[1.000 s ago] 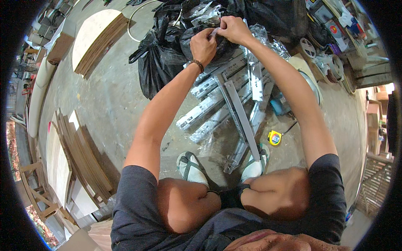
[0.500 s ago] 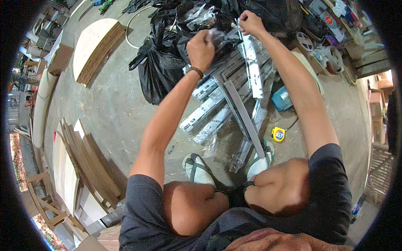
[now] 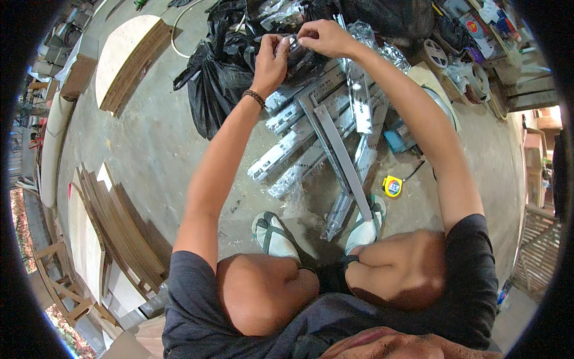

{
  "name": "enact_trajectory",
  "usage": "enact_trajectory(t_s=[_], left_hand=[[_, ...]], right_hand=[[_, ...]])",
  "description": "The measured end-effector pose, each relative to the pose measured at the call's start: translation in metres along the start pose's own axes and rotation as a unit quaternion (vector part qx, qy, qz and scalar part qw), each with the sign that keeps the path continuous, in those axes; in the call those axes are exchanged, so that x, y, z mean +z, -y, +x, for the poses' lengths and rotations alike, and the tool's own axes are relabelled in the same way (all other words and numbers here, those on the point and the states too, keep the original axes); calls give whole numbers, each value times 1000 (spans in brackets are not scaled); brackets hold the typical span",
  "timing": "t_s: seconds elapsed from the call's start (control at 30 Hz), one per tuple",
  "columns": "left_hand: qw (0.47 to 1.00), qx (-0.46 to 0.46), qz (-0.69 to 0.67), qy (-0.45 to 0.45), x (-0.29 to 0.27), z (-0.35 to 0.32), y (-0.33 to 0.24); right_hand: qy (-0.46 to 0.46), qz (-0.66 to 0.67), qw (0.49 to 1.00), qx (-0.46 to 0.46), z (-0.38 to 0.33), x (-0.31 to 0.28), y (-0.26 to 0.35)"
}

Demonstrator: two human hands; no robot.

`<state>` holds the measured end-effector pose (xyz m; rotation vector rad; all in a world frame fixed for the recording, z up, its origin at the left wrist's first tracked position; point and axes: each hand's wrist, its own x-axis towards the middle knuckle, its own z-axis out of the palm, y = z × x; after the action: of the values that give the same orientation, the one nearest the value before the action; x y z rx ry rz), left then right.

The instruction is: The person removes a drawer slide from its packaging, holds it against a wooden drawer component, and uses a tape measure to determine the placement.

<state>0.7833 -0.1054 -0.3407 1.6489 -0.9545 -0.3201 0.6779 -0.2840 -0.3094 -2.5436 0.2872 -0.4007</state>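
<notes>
Over the black plastic bags [image 3: 206,99], my left hand [image 3: 272,61] and my right hand [image 3: 327,39] meet, fingers closed in a pinch. Between the fingertips is a small piece of clear plastic [image 3: 292,40]; whether it holds anything is too small to tell. Below my hands lies a pile of metal drawer slides, several in clear printed sleeves, such as the wrapped drawer slide [image 3: 276,157]. One shiny wrapped slide [image 3: 360,102] lies on top at the right, beneath my right forearm. A bare grey drawer slide [image 3: 342,158] slants across the pile toward my right foot.
A yellow tape measure [image 3: 392,186] lies right of the pile, near a teal power tool [image 3: 399,139] partly behind my right arm. Stacked curved boards [image 3: 128,66] stand at the far left, more curved panels [image 3: 113,224] at near left. Tape rolls [image 3: 472,78] sit at far right.
My right hand has left the end of the shiny wrapped slide and moved left to my left hand. The clear plastic stretched between them is now bunched at the fingertips.
</notes>
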Motion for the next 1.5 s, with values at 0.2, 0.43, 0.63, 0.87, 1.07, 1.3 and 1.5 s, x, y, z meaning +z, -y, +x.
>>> enact_trajectory(t_s=[0.2, 0.43, 0.63, 0.87, 1.07, 1.3, 1.5], left_hand=[[984, 89, 142, 54, -13, -15, -5], [985, 114, 126, 30, -16, -23, 7], [986, 47, 154, 30, -23, -29, 10], [962, 126, 242, 21, -42, -29, 13], [984, 19, 172, -43, -34, -85, -36], [841, -435, 63, 315, 22, -208, -51], [925, -348, -21, 152, 80, -248, -18]], right_hand=[[36, -19, 998, -39, -5, -3, 4], [147, -82, 986, -14, -2, -16, 28], [134, 88, 986, -37, 1, -11, 0], [-129, 380, 898, 182, -8, -43, 39], [-41, 310, 926, 213, -102, -49, 34], [6, 417, 852, 315, -162, -12, 24], [36, 477, 803, 354, -170, -5, 29]])
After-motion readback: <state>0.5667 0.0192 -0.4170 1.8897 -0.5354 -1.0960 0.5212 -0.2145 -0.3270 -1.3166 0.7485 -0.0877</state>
